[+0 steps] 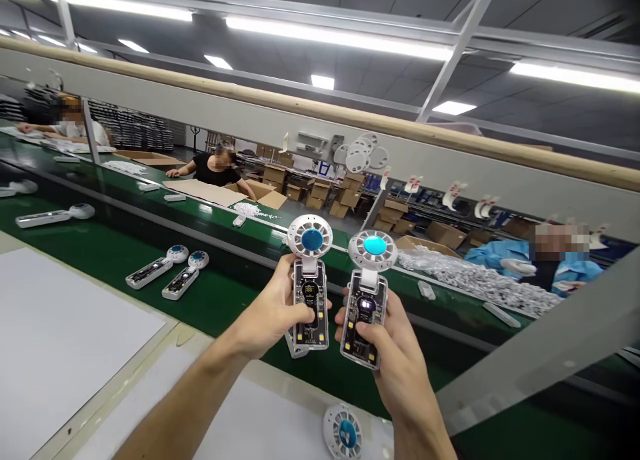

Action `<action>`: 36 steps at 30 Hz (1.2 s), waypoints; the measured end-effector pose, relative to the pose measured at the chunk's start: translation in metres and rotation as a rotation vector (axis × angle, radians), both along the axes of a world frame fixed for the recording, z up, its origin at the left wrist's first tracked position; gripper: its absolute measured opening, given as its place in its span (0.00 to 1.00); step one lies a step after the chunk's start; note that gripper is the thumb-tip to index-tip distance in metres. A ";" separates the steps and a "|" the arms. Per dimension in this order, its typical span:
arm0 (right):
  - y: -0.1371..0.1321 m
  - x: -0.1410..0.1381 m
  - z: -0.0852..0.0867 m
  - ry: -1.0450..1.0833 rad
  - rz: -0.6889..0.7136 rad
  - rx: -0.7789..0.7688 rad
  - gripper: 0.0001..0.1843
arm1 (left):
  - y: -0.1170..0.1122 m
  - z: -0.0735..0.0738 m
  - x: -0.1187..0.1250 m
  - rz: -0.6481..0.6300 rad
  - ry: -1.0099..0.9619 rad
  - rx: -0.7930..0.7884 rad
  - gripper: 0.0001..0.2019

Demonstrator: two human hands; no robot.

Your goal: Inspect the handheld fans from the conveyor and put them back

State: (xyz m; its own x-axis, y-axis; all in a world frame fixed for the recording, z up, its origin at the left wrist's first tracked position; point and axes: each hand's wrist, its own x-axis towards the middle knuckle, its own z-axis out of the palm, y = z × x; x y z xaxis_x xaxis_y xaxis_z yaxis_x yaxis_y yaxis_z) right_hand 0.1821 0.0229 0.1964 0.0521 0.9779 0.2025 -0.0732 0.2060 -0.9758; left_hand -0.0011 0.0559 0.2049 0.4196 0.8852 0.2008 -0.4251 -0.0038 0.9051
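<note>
Two small handheld fans are held upright side by side, each with a round white head, a blue centre and a clear body showing the circuit board. My left hand point(267, 320) is wrapped round the left handheld fan point(310, 293), its thumb on the front below a faintly lit display. Round the right handheld fan point(367, 307) my right hand point(395, 343) is closed, the thumb also on the front; its small display glows white. Behind the left fan, part of another white device point(297, 345) shows, mostly hidden. Below, a further fan head point(343, 432) lies on the white worktop.
Several similar fans point(150, 272) lie on the green conveyor belt point(240, 287). A white work surface point(65, 340) is at left front. A slanted metal post point(540, 353) stands at right. Across the belt, co-workers point(220, 170) sit near boxes and a heap of small bagged parts point(480, 280).
</note>
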 end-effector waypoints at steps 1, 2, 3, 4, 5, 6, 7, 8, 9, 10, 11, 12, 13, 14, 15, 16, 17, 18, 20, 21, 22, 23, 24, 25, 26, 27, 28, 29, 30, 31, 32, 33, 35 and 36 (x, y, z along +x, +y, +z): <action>0.000 0.000 0.000 0.006 0.003 -0.003 0.29 | 0.001 -0.001 0.000 0.009 0.002 -0.004 0.36; 0.000 0.000 0.000 0.012 0.002 -0.004 0.30 | 0.002 -0.002 0.001 0.019 -0.001 -0.006 0.35; 0.000 0.000 0.000 0.017 0.001 -0.005 0.31 | 0.002 -0.004 0.001 0.027 -0.006 -0.008 0.35; 0.000 0.000 0.000 0.023 0.000 -0.004 0.32 | 0.003 -0.005 0.001 0.033 -0.012 -0.011 0.34; 0.000 0.001 0.000 0.028 -0.002 -0.003 0.33 | 0.003 -0.006 0.000 0.037 -0.021 -0.012 0.34; 0.000 0.001 0.000 0.033 -0.001 -0.002 0.35 | 0.004 -0.007 0.000 0.041 -0.031 -0.012 0.34; 0.000 0.001 0.001 0.036 0.000 -0.003 0.36 | 0.004 -0.008 -0.001 0.040 -0.035 -0.013 0.34; 0.000 0.001 0.001 0.039 0.000 -0.003 0.37 | 0.004 -0.009 -0.001 0.036 -0.034 -0.015 0.34; 0.000 0.002 0.002 0.040 0.000 -0.005 0.38 | 0.004 -0.009 -0.002 0.030 -0.031 -0.016 0.34; 0.000 0.002 0.002 0.041 0.001 -0.007 0.39 | 0.004 -0.009 -0.003 0.022 -0.025 -0.016 0.35; 0.000 0.002 0.002 0.040 0.000 -0.008 0.40 | 0.004 -0.009 -0.003 0.014 -0.017 -0.017 0.36; 0.000 0.003 0.002 0.039 -0.003 -0.004 0.41 | 0.005 -0.008 -0.004 0.009 -0.011 -0.016 0.36; 0.000 0.003 0.002 0.039 -0.010 0.001 0.41 | 0.005 -0.008 -0.004 0.009 -0.011 -0.015 0.37; 0.000 0.003 0.002 0.038 -0.017 0.004 0.42 | 0.006 -0.008 -0.004 0.015 -0.018 -0.015 0.37; 0.001 0.003 0.002 0.036 -0.025 0.004 0.42 | 0.006 -0.008 -0.003 0.020 -0.024 -0.017 0.38; 0.001 0.004 0.002 0.035 -0.030 0.004 0.42 | 0.007 -0.007 -0.003 0.025 -0.030 -0.021 0.38; 0.001 0.004 0.001 0.037 -0.034 -0.001 0.42 | 0.006 -0.007 -0.003 0.029 -0.035 -0.025 0.38; 0.001 0.004 0.001 0.041 -0.035 -0.008 0.41 | 0.006 -0.006 -0.002 0.028 -0.034 -0.032 0.38; 0.000 0.004 0.002 0.063 -0.022 -0.017 0.40 | 0.005 -0.004 -0.002 0.011 -0.016 -0.040 0.37; 0.000 0.004 0.002 0.076 -0.012 -0.017 0.40 | 0.004 -0.004 -0.001 0.003 -0.008 -0.038 0.36; 0.000 0.004 0.003 0.085 -0.004 -0.016 0.39 | 0.003 -0.003 -0.001 -0.003 -0.003 -0.033 0.35; 0.000 0.004 0.003 0.089 0.002 -0.012 0.38 | 0.003 -0.003 -0.001 -0.008 0.000 -0.024 0.35; 0.000 0.003 0.003 0.088 0.004 -0.006 0.38 | 0.002 -0.003 0.000 -0.010 0.001 -0.017 0.35; 0.000 0.003 0.003 0.083 0.002 -0.003 0.38 | 0.002 -0.003 0.000 -0.010 0.003 -0.013 0.35; 0.000 0.002 0.003 0.077 -0.002 -0.001 0.38 | 0.002 -0.003 0.000 -0.011 0.009 -0.015 0.35; 0.000 0.002 0.003 0.073 -0.002 -0.002 0.38 | 0.002 -0.004 0.000 -0.013 0.018 -0.018 0.34; 0.001 0.002 0.003 0.071 -0.002 -0.003 0.38 | 0.003 -0.004 0.000 -0.018 0.028 -0.024 0.34; 0.001 0.001 0.002 0.070 -0.002 -0.003 0.37 | 0.003 -0.005 0.000 -0.029 0.034 -0.027 0.34; 0.001 0.001 0.002 0.069 -0.003 -0.001 0.37 | 0.003 -0.006 0.000 -0.045 0.031 -0.030 0.33; 0.002 0.001 0.001 0.069 -0.007 0.002 0.37 | 0.004 -0.006 0.000 -0.063 0.022 -0.032 0.33; 0.002 0.001 0.001 0.071 -0.015 0.004 0.37 | 0.004 -0.007 0.000 -0.080 0.011 -0.034 0.33; 0.002 0.000 0.001 0.075 -0.024 0.005 0.37 | 0.005 -0.007 0.000 -0.091 0.004 -0.035 0.33; 0.001 0.000 0.000 0.081 -0.036 0.009 0.37 | 0.005 -0.008 0.001 -0.085 0.005 -0.038 0.33; 0.001 0.000 0.000 0.079 -0.039 0.010 0.37 | 0.005 -0.008 0.001 -0.071 0.012 -0.039 0.33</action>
State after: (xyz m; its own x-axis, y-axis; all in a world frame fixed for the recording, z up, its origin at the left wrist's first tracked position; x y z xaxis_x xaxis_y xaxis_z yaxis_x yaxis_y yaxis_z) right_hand 0.1818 0.0241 0.1965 0.1062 0.9727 0.2063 -0.1415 0.2202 -0.9651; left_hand 0.0001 0.0606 0.1971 0.4839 0.8601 0.1614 -0.4123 0.0613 0.9090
